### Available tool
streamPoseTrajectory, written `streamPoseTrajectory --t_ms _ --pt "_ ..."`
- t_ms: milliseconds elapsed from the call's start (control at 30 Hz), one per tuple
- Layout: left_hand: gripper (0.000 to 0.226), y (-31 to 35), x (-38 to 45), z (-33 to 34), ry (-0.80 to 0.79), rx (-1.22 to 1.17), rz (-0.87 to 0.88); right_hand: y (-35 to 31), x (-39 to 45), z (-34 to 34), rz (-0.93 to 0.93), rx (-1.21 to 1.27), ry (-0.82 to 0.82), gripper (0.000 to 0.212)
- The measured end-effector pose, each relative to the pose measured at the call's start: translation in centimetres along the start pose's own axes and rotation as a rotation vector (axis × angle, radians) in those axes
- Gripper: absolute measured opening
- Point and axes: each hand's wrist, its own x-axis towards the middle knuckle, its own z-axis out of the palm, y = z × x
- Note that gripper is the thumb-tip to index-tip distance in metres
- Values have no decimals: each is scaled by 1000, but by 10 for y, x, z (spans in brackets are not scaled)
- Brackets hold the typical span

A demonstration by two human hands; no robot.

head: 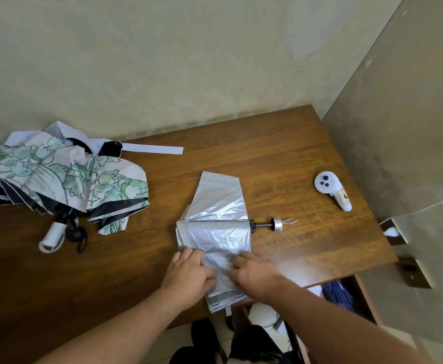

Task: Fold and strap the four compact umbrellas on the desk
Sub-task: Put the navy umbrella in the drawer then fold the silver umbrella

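Silver umbrella (216, 227) lies flat on the surface (280, 158), a bit right of centre, right in front of me. Its shaft runs left-right, w/ the round handle (277, 225) sticking out to the right and a thin wrist cord beyond it. Canopy panels fan away from the shaft both toward the wall and toward me; the near panels reach the surface edge and hang just over it.

Both hands are on those near panels. Left hand (190, 275) sits palm-down w/ fingers curled into the fabric, bunching it; right hand (254, 275) does the same from the other side, fingers bent and pinching a pleat. Hands nearly touch, fabric gathered between them. So the shaft is directly ahead of my grip, away from me, and crosswise to my forearms. I'd guess next move is rolling the pleats up toward it. Right hand is nearer the handle end.

Hard to see: strap. A pale tab pokes out under the hanging edge, may be it, can't confirm. Fabric under my palms is hidden.

Floral umbrella (65, 177) lies unfolded in a heap far left, w/ at least one more dark canopy under it; I can't count all four. White controller (332, 189) lies far right.
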Motion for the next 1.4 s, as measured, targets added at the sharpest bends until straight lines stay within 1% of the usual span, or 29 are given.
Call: streamPoseTrajectory --t_ms 67,133,200,300,367,400,433,467,500,533,567,600,633,667,700,733,767,833,867,900,967,1033,1100,1200,1300,1400 --pt "29 5 0 6 88 -14 65 -2 -4 -1 53 37 -80 29" --pt "29 5 1 17 123 -80 183 -1 -5 1 54 82 -60 28" --pt "32 4 0 27 51 -132 261 0 -4 1 51 107 -61 26" --pt "33 3 -1 30 -79 -180 283 6 0 -8 16 123 -120 25" --pt "27 1 8 12 -101 -226 275 10 3 -14 5 163 -153 26" --pt "22 -1 16 -2 -74 -267 248 13 4 -16 8 197 -162 25" --pt "19 -5 26 -18 7 -312 198 16 4 -16 23 237 -176 24" --pt "18 -10 37 -35 136 -366 119 18 4 -17 38 277 -181 24" --pt "16 -17 49 -51 271 -415 12 19 4 -17 49 310 -182 26" --pt "18 -23 60 -67 368 -439 -110 20 4 -18 59 337 -189 29" --pt "27 -30 72 -81 387 -449 -240 20 5 -20 74 362 -204 32" --pt "38 -34 83 -93 330 -485 -368 21 7 -21 96 400 -224 34" --pt "51 -38 93 -102 232 -596 -476 23 9 -24 128 462 -235 34" --pt "63 -40 101 -109 136 -777 -555 26 12 -29 176 558 -231 33" --pt "72 -40 106 -112 65 -973 -609 30 16 -35 232 667 -191 31" --pt "78 -40 109 -114 17 -1103 -634 36 20 -41 294 769 -100 27" --pt "81 -40 111 -116 -5 -1137 -631 43 24 -49 365 836 29 21" --pt "81 -39 113 -113 19 -1127 -629 58 31 -70 520 878 291 12" --pt "80 -38 114 -112 54 -1146 -638 64 33 -81 579 875 379 12" --pt "78 -37 114 -111 100 -1190 -653 69 36 -93 608 872 430 14" --pt "76 -34 111 -114 180 -1291 -680 79 42 -109 631 888 413 20" --pt "75 -32 107 -114 245 -1341 -679 85 47 -116 652 894 332 29" --pt "76 -31 102 -117 274 -1388 -621 90 53 -120 670 890 259 43" --pt "80 -27 93 -123 252 -1404 -492 91 61 -123 701 961 201 65" --pt "81 -22 83 -129 247 -1299 -397 85 62 -127 702 1082 219 74" --pt "85 -21 72 -130 243 -1232 -294 79 60 -132 653 1244 317 77"
